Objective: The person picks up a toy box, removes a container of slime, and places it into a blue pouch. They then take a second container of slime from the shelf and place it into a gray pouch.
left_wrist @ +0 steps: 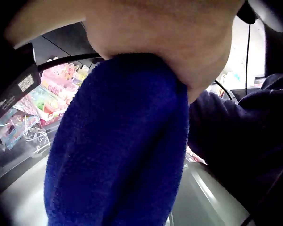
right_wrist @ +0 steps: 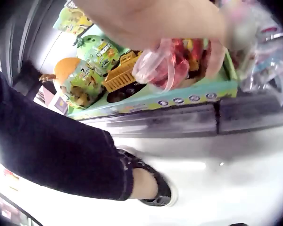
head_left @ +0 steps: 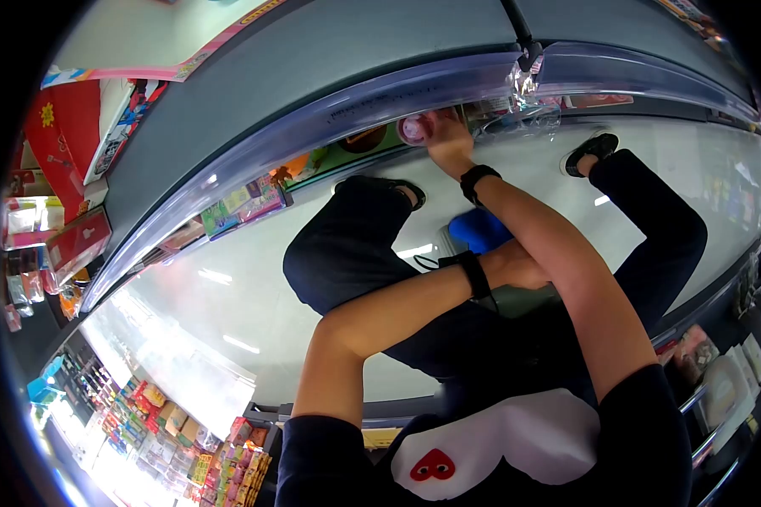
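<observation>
From my left hand [head_left: 520,266] hangs a fuzzy blue cloth [left_wrist: 115,141], gripped near its upper end. In the head view the right forearm crosses over this hand and hides part of it. My right hand [head_left: 451,142] reaches to the low shelf and holds a small clear plastic container [right_wrist: 165,68] with pinkish-red contents. The container overlaps the front of a green display box [right_wrist: 174,96] in the right wrist view. Beside it in that box are a yellow plastic basket-like piece [right_wrist: 121,74] and egg-shaped packages, one with an orange top [right_wrist: 75,80].
A clear curved shelf lip [head_left: 313,118] runs along the shelf front. Plastic-wrapped goods [right_wrist: 269,61] lie right of the display box. Both shoes [head_left: 592,152] stand on the glossy pale floor [head_left: 228,329]. More packaged goods [head_left: 177,422] fill shelves at lower left.
</observation>
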`<state>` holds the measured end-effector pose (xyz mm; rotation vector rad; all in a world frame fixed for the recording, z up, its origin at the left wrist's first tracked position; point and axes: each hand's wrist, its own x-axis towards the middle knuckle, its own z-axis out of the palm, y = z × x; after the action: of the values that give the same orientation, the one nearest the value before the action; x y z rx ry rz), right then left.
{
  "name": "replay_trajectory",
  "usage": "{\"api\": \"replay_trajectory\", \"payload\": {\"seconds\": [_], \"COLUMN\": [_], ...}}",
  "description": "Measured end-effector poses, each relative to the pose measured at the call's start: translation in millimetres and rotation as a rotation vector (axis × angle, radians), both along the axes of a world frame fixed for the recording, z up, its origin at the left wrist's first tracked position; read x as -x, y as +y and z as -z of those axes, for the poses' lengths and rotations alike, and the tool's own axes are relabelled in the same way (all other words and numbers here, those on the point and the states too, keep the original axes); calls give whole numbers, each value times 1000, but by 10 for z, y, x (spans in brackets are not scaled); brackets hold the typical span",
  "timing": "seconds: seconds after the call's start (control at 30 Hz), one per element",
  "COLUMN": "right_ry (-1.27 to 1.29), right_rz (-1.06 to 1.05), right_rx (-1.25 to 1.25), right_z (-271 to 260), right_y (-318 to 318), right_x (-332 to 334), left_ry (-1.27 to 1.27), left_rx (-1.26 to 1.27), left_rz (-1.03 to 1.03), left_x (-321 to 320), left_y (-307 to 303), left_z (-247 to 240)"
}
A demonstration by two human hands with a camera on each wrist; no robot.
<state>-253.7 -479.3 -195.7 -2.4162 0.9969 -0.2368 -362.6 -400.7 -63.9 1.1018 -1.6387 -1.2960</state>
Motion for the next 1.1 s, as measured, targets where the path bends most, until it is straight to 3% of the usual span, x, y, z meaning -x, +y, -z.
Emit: {"api": "replay_trajectory", "payload": {"seconds": [0.1,0.2,0.3,0.4,0.5,0.57,0.67,0.77,0.8,0.87,0.97,1.0,1.03,1.1], "right_ry": [197,-55,-224,-256,19,213,588,434,639,666,597,692,668,812], "right_rz": [54,-117,4,19,316,389,485,477,379,309,465,504,572,499], "right_rx": [-237,255,63,249,215,170,304,251,117,68,44,32,239,392], "right_z": [-222,-11,-643,-834,-471,-192,-235,-254,-572,-84,-30,-125,-68,-32], "right_y": [-126,-266,-408,-906,-1637,-2144,-2720,-3063,-2991,-3267,-3299,-3299,-3287,-3203], "right_x": [-75,38,310,785,1361,1848,2189,2034,1828,1714,1532,1479,1445,1505], "left_ry": [-74,-104,-277,-530,-533,-511,-477,-471,-483,-496,-545,-555,-560,-563], "left_rx": [103,253,732,310,336,363,331,263,269,305,191,186,171,128], "left_rz": [-91,-130,-215,172,111,152,186,214,213,216,304,294,273,211], "left_x": [-26,68,63,-57,36,73,103,104,115,111,108,91,90,90], "left_y": [32,-88,-288,-317,-305,-295,-300,-353,-368,-439,-516,-566,-580,-576], "left_z": [92,155,125,-224,-146,-160,-174,-185,-169,-138,-115,-96,-90,-66]}}
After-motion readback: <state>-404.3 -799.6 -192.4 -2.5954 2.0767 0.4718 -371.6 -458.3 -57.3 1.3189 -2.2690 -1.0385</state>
